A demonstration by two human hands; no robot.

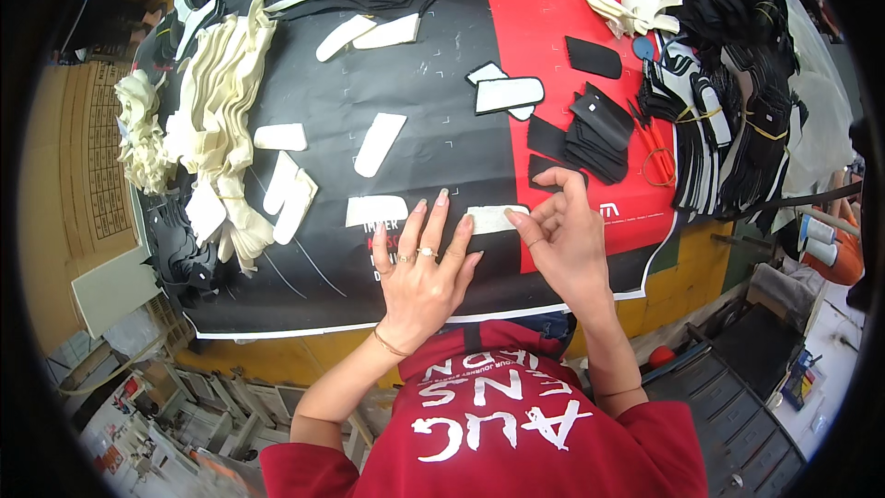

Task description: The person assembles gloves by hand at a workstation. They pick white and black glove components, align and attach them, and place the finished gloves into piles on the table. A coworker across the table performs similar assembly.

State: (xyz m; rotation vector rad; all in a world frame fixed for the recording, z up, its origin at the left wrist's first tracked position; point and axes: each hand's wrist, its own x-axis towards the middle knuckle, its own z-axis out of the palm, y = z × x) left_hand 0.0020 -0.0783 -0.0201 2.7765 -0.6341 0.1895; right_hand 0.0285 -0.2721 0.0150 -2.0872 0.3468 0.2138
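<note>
1. White strip [493, 220] of material lay flat on the black part of the mat [318, 88], close to its border with the red section [527, 23], between the person's two hands.
2. The right hand [567, 244] was at the strip's right end, the thumb tip touching it and the index finger arched above; whether thumb and finger pinched the strip, I cannot tell.
3. The left hand [422, 281] was palm down with its fingers spread, gripping nothing; its index fingertip was just beside the strip's left end.
4. Another white piece [369, 209] lay near the left hand's outer fingertips, partly above the printed lettering.
5. Farther up the mat, a slanted white piece [380, 145] lay alone, and to its left were a small white piece [280, 136] and two overlapping white pieces [294, 207].
6. Above the right hand, a white piece with black edging [510, 95] straddled the colour border, overlapping others like it.
7. Fanned black pieces [599, 143] lay on the red section, with red-handled scissors [653, 148] just beside them.
8. Wavy cream stacks [221, 83] stood along the left side, and banded black-and-white bundles [705, 120] along the right.
9. Below, the person's red shirt [525, 415] met the near edge of the yellow table [682, 293].
</note>
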